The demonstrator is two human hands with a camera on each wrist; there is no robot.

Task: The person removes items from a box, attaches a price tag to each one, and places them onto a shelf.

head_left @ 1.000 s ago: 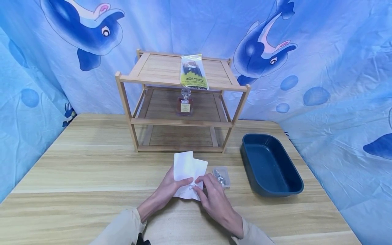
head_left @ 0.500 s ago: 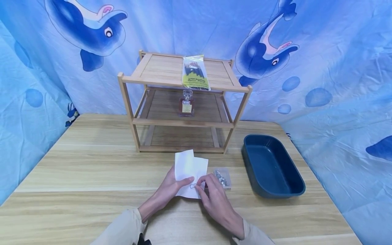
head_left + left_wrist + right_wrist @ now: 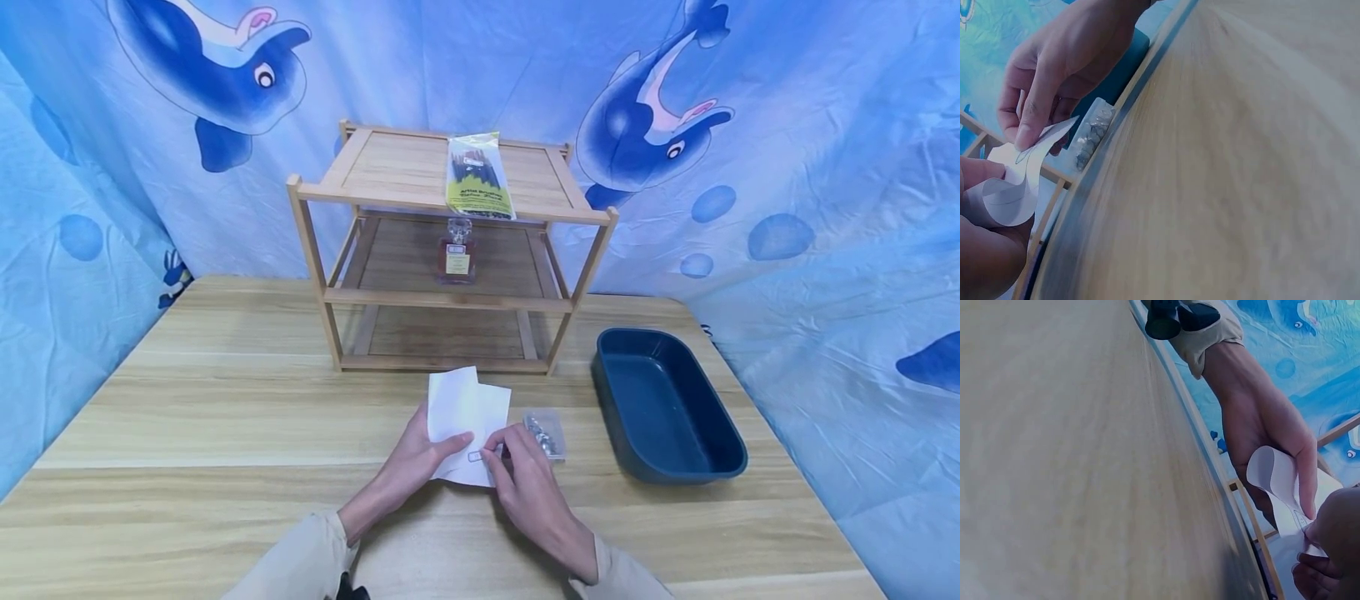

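In the head view my left hand (image 3: 412,458) holds folded white paper (image 3: 457,408) over the table, thumb lying across its face and fingers behind. A small wire paper clip (image 3: 475,457) lies against the paper near its right edge. My right hand (image 3: 528,483) pinches at that clip's right end with thumb and forefinger. From the left wrist view, the paper (image 3: 1035,159) bends into a loop near the left thumb, and the right thumb presses by the clip (image 3: 1021,156). The right wrist view shows the clip (image 3: 1299,519) beside the left thumb tip.
A clear box of metal pieces (image 3: 544,433) sits just right of my right hand. Farther right stands a dark blue basin (image 3: 667,408). Behind, a wooden rack (image 3: 450,304) bears a perfume bottle (image 3: 457,254) and a brush pack (image 3: 478,179).
My right thumb and forefinger, spread apart a second ago, have come together at the clip. The clip has shifted slightly right on the paper. My left hand keeps its grip.
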